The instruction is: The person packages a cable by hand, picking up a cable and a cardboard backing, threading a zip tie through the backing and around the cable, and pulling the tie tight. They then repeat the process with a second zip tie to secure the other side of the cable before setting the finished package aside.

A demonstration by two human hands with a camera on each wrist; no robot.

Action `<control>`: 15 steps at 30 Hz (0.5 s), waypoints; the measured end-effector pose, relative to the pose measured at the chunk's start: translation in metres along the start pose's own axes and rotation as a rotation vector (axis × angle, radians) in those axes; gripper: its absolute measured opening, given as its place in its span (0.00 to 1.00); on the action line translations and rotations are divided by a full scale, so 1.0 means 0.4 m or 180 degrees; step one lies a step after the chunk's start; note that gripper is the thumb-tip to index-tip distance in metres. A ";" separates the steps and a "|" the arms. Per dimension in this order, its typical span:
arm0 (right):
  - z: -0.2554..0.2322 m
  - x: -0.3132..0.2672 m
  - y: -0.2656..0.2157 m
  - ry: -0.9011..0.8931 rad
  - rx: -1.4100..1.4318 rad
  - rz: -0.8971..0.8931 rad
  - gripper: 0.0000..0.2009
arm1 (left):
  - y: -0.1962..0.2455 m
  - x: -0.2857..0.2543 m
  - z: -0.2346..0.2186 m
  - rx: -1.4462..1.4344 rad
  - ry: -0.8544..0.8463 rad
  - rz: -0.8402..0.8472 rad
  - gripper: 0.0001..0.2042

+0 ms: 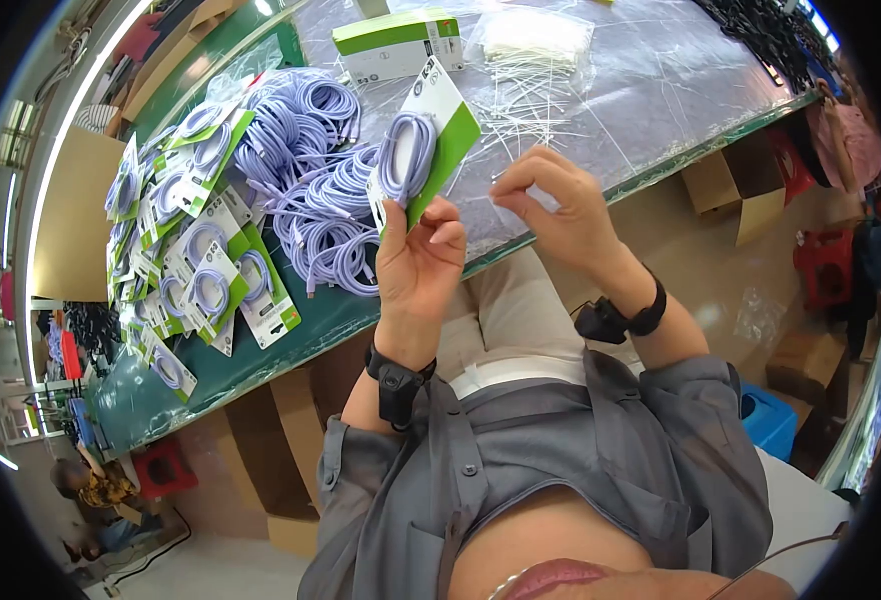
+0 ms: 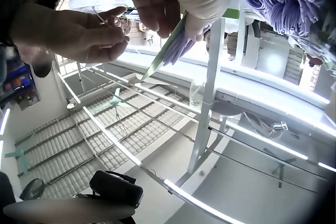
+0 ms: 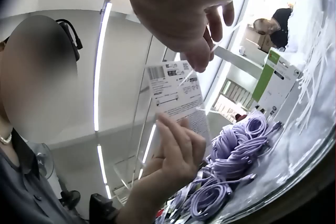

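Closest in, a person in a grey shirt point(image 1: 551, 430) sat at the near edge of the table point(image 1: 651, 130), each wrist carrying a small black strapped camera point(image 1: 398, 392). The left hand point(image 1: 423, 265) pinched the lower end of a white-and-green card point(image 1: 453, 148) between thumb and fingers, holding it tilted above the table's near edge; a coiled purple cable point(image 1: 408, 155) lay against its front, while the right wrist view showed the printed back with a barcode. The right hand point(image 1: 566, 215), just beside it and apart from the card, had its thumb and forefinger drawn together on a thin white tie point(image 3: 185, 78), which slanted toward the card; whether it touched there could not be told. Behind the left hand, loose purple cables point(image 1: 326, 205) lay in a tangled heap of coils, and to their left a pile of carded cables point(image 1: 201, 260) overlapped at all angles. Farther across the table, loose white ties point(image 1: 536, 100) spread out from a clear bag, near a green-and-white box point(image 1: 401, 55). Black cables point(image 1: 761, 40) were heaped by the far right edge, and beyond it, at the rim of the head view, was another person in pink point(image 1: 851, 140).
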State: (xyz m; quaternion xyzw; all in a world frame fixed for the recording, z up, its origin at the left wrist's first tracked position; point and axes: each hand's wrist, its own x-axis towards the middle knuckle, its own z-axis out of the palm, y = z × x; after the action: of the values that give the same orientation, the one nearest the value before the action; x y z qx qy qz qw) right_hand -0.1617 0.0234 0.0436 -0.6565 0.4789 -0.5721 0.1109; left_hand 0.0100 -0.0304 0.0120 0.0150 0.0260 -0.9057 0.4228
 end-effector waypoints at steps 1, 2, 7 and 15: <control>0.010 -0.004 -0.006 0.0000 0.0007 0.0004 0.05 | 0.000 0.003 -0.008 -0.0348 -0.0020 -0.0171 0.15; 0.021 -0.010 -0.014 0.0025 0.0133 0.0182 0.05 | -0.002 0.003 -0.008 -0.0695 -0.0038 -0.0341 0.16; 0.054 -0.016 -0.032 0.0174 0.0231 0.0409 0.05 | -0.015 -0.007 0.008 -0.1491 -0.0064 -0.0732 0.17; 0.061 -0.014 -0.032 0.0179 0.0167 0.0363 0.04 | -0.021 -0.008 0.015 -0.1700 0.0021 -0.0785 0.17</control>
State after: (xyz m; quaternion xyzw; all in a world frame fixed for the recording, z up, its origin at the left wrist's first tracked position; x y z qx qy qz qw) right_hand -0.1337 0.0243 0.0409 -0.6087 0.5032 -0.5954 0.1471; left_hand 0.0058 -0.0229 0.0183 -0.0971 0.2665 -0.9113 0.2984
